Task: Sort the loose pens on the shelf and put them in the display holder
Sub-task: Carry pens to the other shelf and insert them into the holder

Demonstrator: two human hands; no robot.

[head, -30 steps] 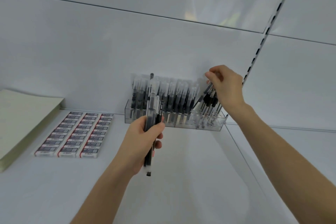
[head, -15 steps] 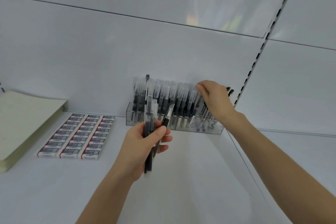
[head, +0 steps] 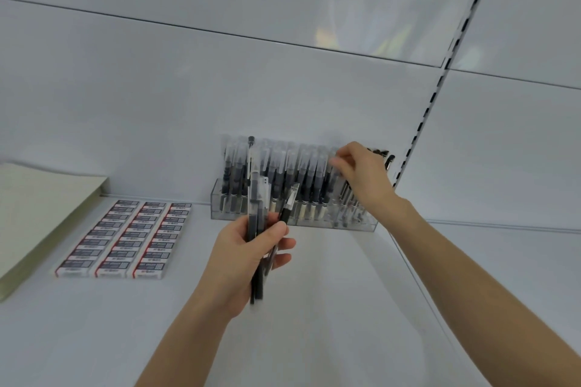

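The loose pens point(head: 256, 207) are a small bundle of slim clear-barrelled sticks with dark ink cores and frosted caps. One black-tipped pen splays off toward the right end of the display holder point(head: 317, 220). The left hand point(head: 248, 256) grips the bundle upright just in front of the holder's left half, thumb across the barrels. The holder is a clear tray at the back of the shelf point(head: 330, 308), packed with standing pens point(head: 283, 170). The right hand point(head: 364, 177) curls over the pen tops at the holder's right end; whether it pinches one cannot be told. Boxed erasers point(head: 125, 239) lie left of the holder.
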